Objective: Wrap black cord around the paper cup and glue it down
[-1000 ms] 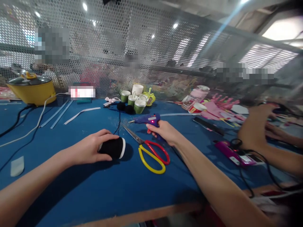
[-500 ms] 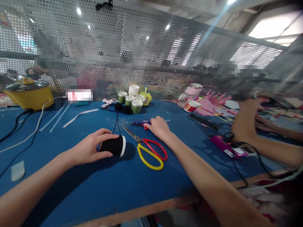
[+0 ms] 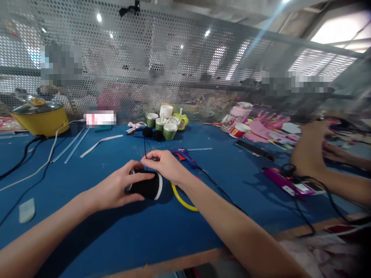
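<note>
My left hand (image 3: 120,187) is closed around a paper cup (image 3: 146,188) wrapped in black yarn, lying on its side with its white rim to the right. Just above the cup, my right hand (image 3: 166,165) pinches the black yarn strand (image 3: 145,145), which runs back towards two black yarn balls (image 3: 152,134). Under my right forearm lie scissors (image 3: 182,200); part of a yellow handle loop shows and the rest is mostly hidden. A blue glue gun (image 3: 188,158) with a red trigger rests beyond my right wrist.
Green-wrapped cups (image 3: 169,132) stand at the back. A yellow electric pot (image 3: 40,121) is at the far left, near pale strips (image 3: 77,144). To the right are a purple power strip (image 3: 286,183), a dark phone-like slab (image 3: 253,150) and a co-worker's arm (image 3: 310,158).
My right hand has let go of the glue gun and moved left to pinch the yarn by the cup. The glue gun now lies turned on the table. My left hand keeps its hold.
</note>
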The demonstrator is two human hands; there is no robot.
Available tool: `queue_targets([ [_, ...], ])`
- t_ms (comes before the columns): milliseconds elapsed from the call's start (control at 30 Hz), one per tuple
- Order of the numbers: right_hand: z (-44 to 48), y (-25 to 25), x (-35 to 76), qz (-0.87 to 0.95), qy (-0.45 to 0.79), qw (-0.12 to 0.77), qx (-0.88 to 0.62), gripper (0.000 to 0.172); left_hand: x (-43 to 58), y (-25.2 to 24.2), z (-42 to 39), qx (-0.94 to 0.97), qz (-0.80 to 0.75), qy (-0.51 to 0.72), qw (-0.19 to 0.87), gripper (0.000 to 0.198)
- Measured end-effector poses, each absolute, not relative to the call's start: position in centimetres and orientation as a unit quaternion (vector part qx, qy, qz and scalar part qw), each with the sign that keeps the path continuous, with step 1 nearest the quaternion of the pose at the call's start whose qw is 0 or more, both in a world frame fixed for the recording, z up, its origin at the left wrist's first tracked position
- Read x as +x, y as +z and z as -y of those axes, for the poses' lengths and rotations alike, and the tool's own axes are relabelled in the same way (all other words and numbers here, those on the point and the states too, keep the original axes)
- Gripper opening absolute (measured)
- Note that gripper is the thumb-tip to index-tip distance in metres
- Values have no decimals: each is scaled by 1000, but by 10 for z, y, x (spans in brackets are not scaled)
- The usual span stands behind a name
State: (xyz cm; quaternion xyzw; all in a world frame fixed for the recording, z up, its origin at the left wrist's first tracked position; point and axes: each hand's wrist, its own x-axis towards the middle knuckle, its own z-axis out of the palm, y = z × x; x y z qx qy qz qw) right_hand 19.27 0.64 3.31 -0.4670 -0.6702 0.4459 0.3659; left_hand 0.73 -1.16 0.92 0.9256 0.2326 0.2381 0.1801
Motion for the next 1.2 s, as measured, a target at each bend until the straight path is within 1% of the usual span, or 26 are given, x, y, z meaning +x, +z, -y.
queue_targets([
  [67, -8, 34, 197, 652, 448, 403, -460, 18, 7, 10, 11, 917, -243, 249, 196, 51],
  [167, -11, 39, 205, 617, 466, 456, -441, 19, 5, 11, 11, 886, -285, 279, 237, 64],
  [200, -11, 41, 207, 602, 471, 472, -439, 19, 4, 12, 10, 877, -300, 281, 249, 64],
  [333, -13, 44, 211, 585, 459, 505, -438, 18, 5, 13, 9, 854, -341, 261, 293, 54],
  [467, -14, 41, 212, 591, 434, 517, -442, 20, 8, 12, 9, 824, -354, 253, 363, 56],
  [533, -14, 40, 213, 592, 426, 523, -440, 21, 8, 11, 9, 815, -360, 246, 382, 56],
  [667, -15, 39, 215, 601, 405, 529, -442, 24, 7, 11, 10, 818, -361, 237, 380, 55],
  [833, -15, 37, 215, 618, 388, 508, -458, 27, 7, 10, 11, 828, -342, 235, 376, 51],
  [1067, -13, 34, 212, 628, 385, 467, -489, 28, 5, 13, 12, 856, -312, 249, 328, 51],
  [1200, -13, 30, 211, 633, 401, 456, -481, 28, 6, 15, 14, 870, -295, 255, 303, 51],
])
